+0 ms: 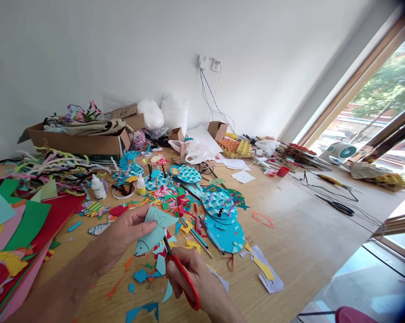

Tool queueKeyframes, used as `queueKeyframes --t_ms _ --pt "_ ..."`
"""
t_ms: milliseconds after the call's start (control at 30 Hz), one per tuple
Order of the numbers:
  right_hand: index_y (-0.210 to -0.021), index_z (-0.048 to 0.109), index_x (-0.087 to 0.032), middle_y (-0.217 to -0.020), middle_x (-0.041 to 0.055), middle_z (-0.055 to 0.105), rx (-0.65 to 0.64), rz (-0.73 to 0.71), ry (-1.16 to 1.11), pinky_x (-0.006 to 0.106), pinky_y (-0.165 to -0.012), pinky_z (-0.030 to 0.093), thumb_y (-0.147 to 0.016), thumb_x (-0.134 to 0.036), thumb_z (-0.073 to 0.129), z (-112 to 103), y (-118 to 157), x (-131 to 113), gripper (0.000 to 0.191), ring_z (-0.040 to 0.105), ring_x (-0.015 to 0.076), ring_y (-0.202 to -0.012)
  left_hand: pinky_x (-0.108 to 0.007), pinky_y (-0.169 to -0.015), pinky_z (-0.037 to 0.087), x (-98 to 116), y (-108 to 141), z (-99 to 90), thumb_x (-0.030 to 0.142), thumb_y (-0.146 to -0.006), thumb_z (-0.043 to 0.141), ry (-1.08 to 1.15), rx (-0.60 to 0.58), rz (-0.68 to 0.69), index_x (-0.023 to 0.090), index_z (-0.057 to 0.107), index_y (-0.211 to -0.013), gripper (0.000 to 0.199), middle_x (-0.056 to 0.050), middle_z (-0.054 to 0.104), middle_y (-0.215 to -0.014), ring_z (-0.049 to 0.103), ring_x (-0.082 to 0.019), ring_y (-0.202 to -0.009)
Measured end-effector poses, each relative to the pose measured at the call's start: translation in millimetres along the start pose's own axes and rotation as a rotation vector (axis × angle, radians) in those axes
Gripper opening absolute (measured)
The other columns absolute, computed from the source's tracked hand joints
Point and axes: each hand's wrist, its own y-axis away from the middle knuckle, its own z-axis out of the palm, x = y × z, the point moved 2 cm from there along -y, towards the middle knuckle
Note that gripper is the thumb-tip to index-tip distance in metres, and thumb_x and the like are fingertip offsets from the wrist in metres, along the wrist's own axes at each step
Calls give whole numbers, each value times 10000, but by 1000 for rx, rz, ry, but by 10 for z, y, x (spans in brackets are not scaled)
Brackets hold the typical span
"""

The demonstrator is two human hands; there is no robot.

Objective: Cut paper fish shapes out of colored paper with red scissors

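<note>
Between the thumb and fingers of my left hand (133,229) is a light blue paper piece (151,237). A fish is drawn on it, with an eye and head curve at the lower left and a tail outline near the top. My right hand (189,273) grips red-handled scissors (185,282). Their dark blades point up and meet the paper's lower right edge. Whether the blades are parted there is hard to tell. Under both hands lie paper scraps, including a blue scrap (142,275) and an orange strip (120,278).
Coloured paper sheets (30,224) pile up at the left, below pipe cleaners (54,168). Two glue bottles (98,187) stand behind my left hand. Blue paper discs (224,231) and pencils (197,237) lie mid-table. Black scissors (335,205) and cables rest at the right. A cardboard box (77,139) stands behind.
</note>
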Motion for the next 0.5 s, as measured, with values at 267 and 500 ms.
queueKeyframes --t_ms 267,500 --pt "-614 447 -184 -425 -48 420 128 -105 -187 189 -380 248 -744 -762 452 99 -52 -44 593 340 66 -364 -266 -706 462 -77 -13 227 259 -698 714 157 215 51 185 663 -819 151 1 712 -727 621 -168 -704" --pt "-646 478 -175 -428 -56 420 147 -136 -236 189 -388 259 -761 -741 456 132 -70 -17 577 337 63 -360 -300 -751 483 -99 -10 353 276 -678 718 231 238 43 194 682 -840 185 -3 723 -757 646 -195 -749"
